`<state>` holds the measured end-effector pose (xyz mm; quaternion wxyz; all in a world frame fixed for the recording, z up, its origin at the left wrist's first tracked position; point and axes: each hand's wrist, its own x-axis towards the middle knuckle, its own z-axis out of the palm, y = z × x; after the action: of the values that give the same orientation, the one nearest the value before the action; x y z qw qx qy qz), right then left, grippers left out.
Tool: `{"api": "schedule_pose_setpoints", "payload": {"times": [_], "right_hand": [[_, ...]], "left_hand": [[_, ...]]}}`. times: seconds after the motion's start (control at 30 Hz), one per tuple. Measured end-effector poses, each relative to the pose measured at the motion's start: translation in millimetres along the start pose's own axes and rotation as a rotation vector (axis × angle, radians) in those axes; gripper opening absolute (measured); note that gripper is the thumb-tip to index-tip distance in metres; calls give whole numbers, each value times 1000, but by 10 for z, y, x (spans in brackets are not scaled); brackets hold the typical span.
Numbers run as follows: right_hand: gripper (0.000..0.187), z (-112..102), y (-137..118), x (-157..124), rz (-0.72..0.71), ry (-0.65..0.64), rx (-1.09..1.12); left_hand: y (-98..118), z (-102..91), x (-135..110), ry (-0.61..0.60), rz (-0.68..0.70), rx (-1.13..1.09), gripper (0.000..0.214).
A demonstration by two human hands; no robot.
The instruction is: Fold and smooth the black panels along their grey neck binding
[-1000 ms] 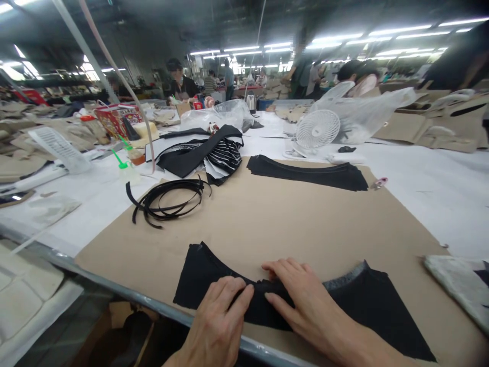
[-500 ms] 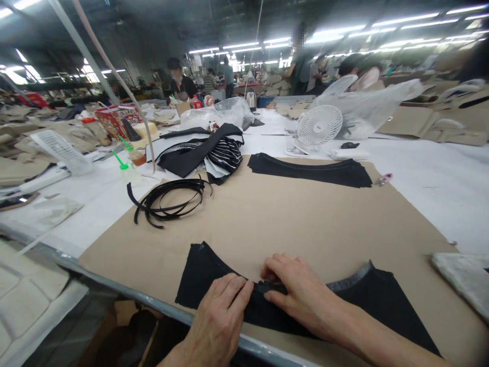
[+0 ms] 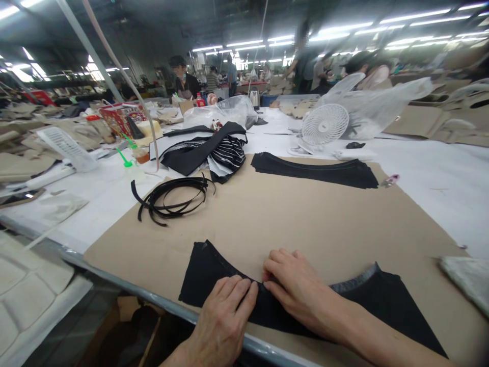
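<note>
A curved black fabric piece [image 3: 206,272] lies on the brown paper sheet [image 3: 290,219] at the near table edge. My left hand [image 3: 225,316] rests on it with fingers stretched flat and close together. My right hand [image 3: 296,288] presses on the fabric's upper edge beside it, fingers bent and fingertips pinching at the edge. The two hands' fingertips nearly touch. A grey strip shows along the fabric's edge to the right [image 3: 355,285].
A stack of black curved pieces [image 3: 317,171] lies at the far side of the paper. Black strips [image 3: 171,199] coil at the left. Striped and black cloth [image 3: 210,150], a white fan [image 3: 324,125], glue bottles [image 3: 132,165] and plastic bags [image 3: 225,112] stand behind. Other people work further back.
My right hand's fingers have curled in and drawn slightly left along the fabric edge. The left hand stays flat on the fabric. The view has shifted a little.
</note>
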<state>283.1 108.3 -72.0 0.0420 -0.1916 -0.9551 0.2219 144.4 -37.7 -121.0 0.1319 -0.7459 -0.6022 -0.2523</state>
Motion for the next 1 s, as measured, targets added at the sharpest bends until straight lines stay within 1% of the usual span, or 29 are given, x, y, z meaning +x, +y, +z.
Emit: {"api": "schedule_pose_setpoints", "payload": {"times": [0.13,0.23,0.3,0.37,0.43,0.53,0.63,0.77,0.87,1.0], "right_hand": [[13,-8,4,-36,-46,16,-13],[13,-46,21,-68,-12,0,57],[19,-72,34,-98,17,-23,83],[23,-83,44,-130,37,-46,61],[26,-84,48,-152,56,-62,28],[24,-94,44,-147,96,-95,14],[19,-139,35,-113,131,-133,28],[16,-229,39,-82,167,-185,43],[11,-282,63,-87,188,-219,76],[8,-286,112,-107,195,-217,96]], "left_hand": [[6,2,8,8,-1,13,38],[5,13,-3,17,0,4,38],[-1,20,-21,24,-3,-9,38],[-11,19,-41,28,-14,-29,38],[-18,5,-48,14,-52,-57,38],[-8,-32,15,-25,-147,-107,38],[33,-60,191,-99,-251,-189,38],[79,-55,471,-298,-390,-387,36],[77,-52,602,-401,-439,-435,33],[49,-85,696,-490,-476,-428,29]]}}
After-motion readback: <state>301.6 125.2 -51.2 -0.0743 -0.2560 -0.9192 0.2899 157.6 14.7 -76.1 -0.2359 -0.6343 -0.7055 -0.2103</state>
